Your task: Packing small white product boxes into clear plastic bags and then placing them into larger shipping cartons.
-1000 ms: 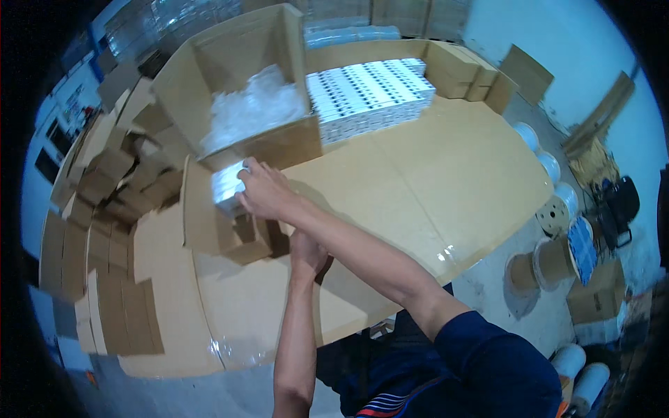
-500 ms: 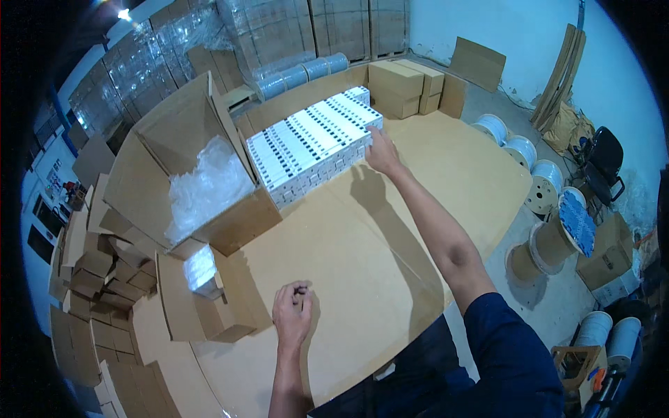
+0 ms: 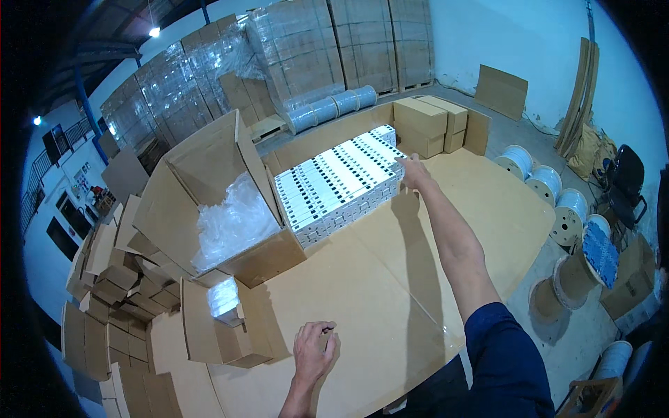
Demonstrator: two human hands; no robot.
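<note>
My right hand (image 3: 414, 172) is stretched far out and touches the right end of a stack of white slim boxes (image 3: 338, 182) lying in rows on the cardboard-covered table (image 3: 390, 279). Whether its fingers grip a box is hidden. My left hand (image 3: 313, 346) rests knuckles-down on the table near the front edge, fingers curled with nothing in them. Just left of it stands a small open brown carton (image 3: 223, 327) with a plastic-wrapped white pack (image 3: 224, 299) inside.
A large open carton (image 3: 209, 202) holds clear plastic bags (image 3: 233, 219). Flat and folded small cartons (image 3: 104, 279) pile up at the left. Closed brown boxes (image 3: 432, 122) sit behind the white stack. Cable spools (image 3: 550, 202) stand on the floor at right; wrapped pallets (image 3: 300, 49) line the back.
Both hands were at the small carton, setting the wrapped pack in it. My right hand then reached out to the white stack, and my left hand dropped onto the table.
</note>
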